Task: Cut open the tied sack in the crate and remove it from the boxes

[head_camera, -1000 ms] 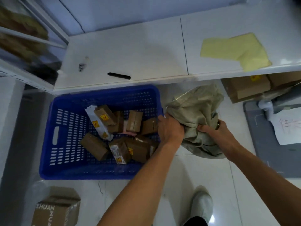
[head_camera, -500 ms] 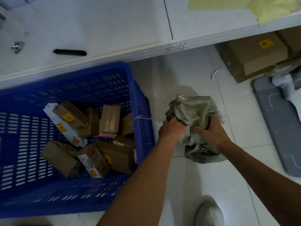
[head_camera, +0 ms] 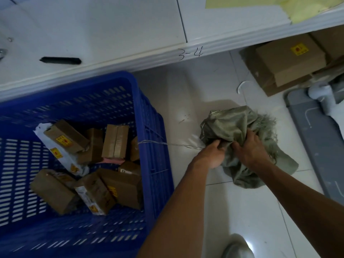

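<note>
Down by your feet sat the crate (head_camera: 145, 116), the biggest thing there, pushed up against the shelf (head_camera: 111, 34). Its boxes (head_camera: 115, 140) lay loose and bare inside, so the sack's job looked done. The sack (head_camera: 229, 125) was out of the crate, bunched up on the floor (head_camera: 232, 211) just beside it, maybe so it would stay out of the way. Your left hand (head_camera: 214, 155) was closed on a fold of the sack. Your right hand (head_camera: 249, 148) pressed into the cloth beside it, fingers curled in, as if you were squashing it small. A thin string (head_camera: 167, 144) ran from the crate's edge to the sack, so it may have been caught. The pen (head_camera: 60, 60) on the shelf was blurry; I could not tell if it was a cutter. More boxes under the shelf were cut off.
</note>
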